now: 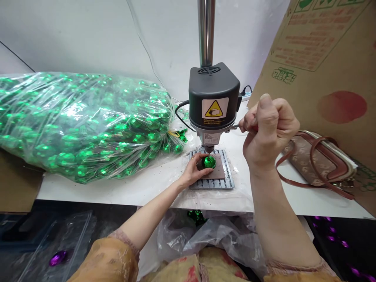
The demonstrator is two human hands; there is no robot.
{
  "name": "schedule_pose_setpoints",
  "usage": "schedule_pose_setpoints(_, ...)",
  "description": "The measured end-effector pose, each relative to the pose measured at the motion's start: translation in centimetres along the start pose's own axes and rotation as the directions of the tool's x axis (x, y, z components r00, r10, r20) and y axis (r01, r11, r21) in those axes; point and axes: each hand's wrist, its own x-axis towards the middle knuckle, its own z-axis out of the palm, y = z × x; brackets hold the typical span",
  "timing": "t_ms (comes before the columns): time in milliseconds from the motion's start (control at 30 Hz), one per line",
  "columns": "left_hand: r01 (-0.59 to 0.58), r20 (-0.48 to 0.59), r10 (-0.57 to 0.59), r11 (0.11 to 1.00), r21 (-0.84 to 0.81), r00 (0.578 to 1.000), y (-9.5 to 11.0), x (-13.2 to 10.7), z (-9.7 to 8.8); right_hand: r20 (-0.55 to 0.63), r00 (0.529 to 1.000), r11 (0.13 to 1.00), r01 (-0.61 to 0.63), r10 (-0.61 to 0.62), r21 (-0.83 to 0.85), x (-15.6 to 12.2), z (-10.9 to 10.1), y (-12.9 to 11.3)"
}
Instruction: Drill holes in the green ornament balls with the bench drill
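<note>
A shiny green faceted ball [209,161] sits under the bit of a black-topped bench drill press [214,96]. Thumb and fingers of my left hand [195,169] are closed around the ball's left side. Beneath it is a brown board [217,171] on the slotted metal base [230,180], with dark crumbs scattered about. My right hand [268,127] is raised to the right of the drill, wrapped around its feed lever [235,126]; most of the lever's grip is hidden by my fingers. The bit's tip appears to meet the ball's top.
A big clear bag [88,125] of green balls lies on the white table [117,194] at left. A brown handbag [315,160] and a large cardboard box [326,70] stand at right. Crumpled clear plastic [211,239] hangs below the front edge. A purple piece [58,258] lies lower left.
</note>
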Motion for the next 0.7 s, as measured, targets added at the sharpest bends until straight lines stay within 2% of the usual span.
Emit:
schedule_pose_setpoints(167, -0.013, 0.001, 0.013, 1.0, -0.001, 1.0, -0.1, -0.1, 0.1, -0.014, 0.999, 0.998, 0.047, -0.046, 0.04, -1.1, -0.5, 0.2)
schedule_pose_setpoints(333, -0.024, -0.019, 0.024, 1.0, 0.015, 1.0, -0.3, -0.1, 0.2, -0.04, 0.994, 0.994, 0.105, -0.105, 0.013, -2.3, -0.9, 0.5)
schedule_pose_setpoints(700, -0.002, -0.029, 0.003, 0.999, 0.032, 1.0, -0.4, -0.3, 0.2, -0.067, 0.976, 0.977, 0.209, -0.207, 0.034, -3.2, -1.1, 1.3)
